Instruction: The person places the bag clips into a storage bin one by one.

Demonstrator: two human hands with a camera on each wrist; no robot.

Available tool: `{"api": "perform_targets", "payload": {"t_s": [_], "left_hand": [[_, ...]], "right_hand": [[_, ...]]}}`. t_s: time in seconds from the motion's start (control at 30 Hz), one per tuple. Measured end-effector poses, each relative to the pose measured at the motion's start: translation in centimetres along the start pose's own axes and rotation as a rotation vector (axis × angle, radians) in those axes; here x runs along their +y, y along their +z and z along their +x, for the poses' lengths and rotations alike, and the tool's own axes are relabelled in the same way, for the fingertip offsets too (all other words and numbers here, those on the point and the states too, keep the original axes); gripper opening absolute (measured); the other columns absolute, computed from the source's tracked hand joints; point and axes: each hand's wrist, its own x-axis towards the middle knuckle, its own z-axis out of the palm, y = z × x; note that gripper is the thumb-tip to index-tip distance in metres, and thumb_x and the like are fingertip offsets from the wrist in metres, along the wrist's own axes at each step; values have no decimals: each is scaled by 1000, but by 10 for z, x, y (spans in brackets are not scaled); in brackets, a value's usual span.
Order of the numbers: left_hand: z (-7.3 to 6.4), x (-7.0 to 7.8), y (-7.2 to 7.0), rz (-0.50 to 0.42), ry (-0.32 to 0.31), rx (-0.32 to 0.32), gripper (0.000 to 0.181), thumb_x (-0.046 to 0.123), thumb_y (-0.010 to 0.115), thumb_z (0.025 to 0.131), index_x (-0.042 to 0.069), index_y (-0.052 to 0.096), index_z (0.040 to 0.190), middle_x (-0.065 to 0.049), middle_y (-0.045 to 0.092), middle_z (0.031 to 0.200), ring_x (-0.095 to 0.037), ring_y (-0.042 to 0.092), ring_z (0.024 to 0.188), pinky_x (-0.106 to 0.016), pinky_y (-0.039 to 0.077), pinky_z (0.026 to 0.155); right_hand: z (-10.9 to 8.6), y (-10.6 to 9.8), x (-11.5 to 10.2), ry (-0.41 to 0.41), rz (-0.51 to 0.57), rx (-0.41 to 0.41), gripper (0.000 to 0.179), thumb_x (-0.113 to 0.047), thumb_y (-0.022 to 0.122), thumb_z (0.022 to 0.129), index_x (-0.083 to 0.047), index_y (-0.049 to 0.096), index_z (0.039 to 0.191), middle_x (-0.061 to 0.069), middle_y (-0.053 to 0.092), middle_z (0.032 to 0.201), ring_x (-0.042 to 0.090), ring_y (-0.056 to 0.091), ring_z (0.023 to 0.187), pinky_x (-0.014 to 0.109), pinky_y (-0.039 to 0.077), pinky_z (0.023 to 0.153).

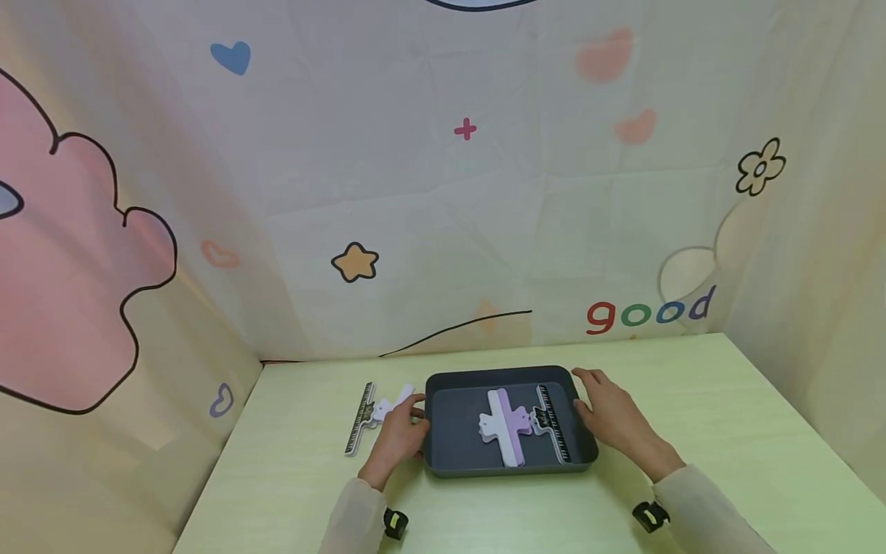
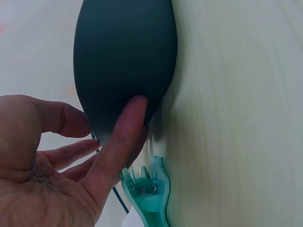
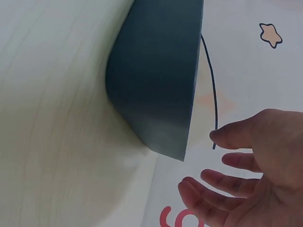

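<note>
A dark grey rectangular tray (image 1: pixel 457 454) stands between the two hands. In it lie a white clip (image 1: pixel 504 431), a lilac clip (image 1: pixel 515 423) against it, and a clip with a black ruler-marked bar (image 1: pixel 551 423). My left hand (image 1: pixel 400 432) is at the tray's left side; in the left wrist view a fingertip touches the outer wall (image 2: pixel 125 52). On the other side, my right hand (image 1: pixel 612 412) is beside the right wall, fingers loosely spread and holding nothing. The right wrist view shows a gap between these fingers (image 3: pixel 227 179) and the tray.
Left of the tray, a second ruler-marked clip (image 1: pixel 360 419) and a pale clip (image 1: pixel 396 404), partly behind my left hand, lie on the light table (image 1: pixel 291 477). A teal-looking clip (image 2: pixel 150 198) shows in the left wrist view. A printed curtain (image 1: pixel 429 192) hangs behind.
</note>
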Motion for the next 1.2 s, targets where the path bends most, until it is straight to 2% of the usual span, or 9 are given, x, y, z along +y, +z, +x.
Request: {"api": "perform_targets", "payload": {"t_s": [0.3,0.5,0.9,1.2], "left_hand": [[1,2,-2,-8,-1,-1,50,6,51,92,4,47,142,-25,64,117,-20,68,65,-36,57,44],[2,3,-2,-12,-2,-3,50,6,51,93,5,47,142,-25,64,118,-21,68,65,-37,57,44],[1,-1,0,-3,-7,7,50,6,52,91,3,48,141,-25,64,116,-22,68,68,-35,56,43],[1,-3,0,-8,-17,7,49,6,52,92,5,49,141,-24,65,116,-21,68,68,-34,56,43]], "right_hand": [[-1,-1,7,80,88,-85,47,-7,62,92,11,48,133,30,64,114,35,69,89,49,58,75],[-1,-1,12,105,130,-136,46,-5,60,91,11,49,132,30,65,113,37,70,91,46,60,71],[-2,7,18,133,187,-187,43,-6,61,91,10,53,130,29,66,116,40,70,96,48,60,78],[1,9,22,200,389,-244,46,-2,59,91,13,49,133,34,61,121,41,68,100,37,62,69]]}}
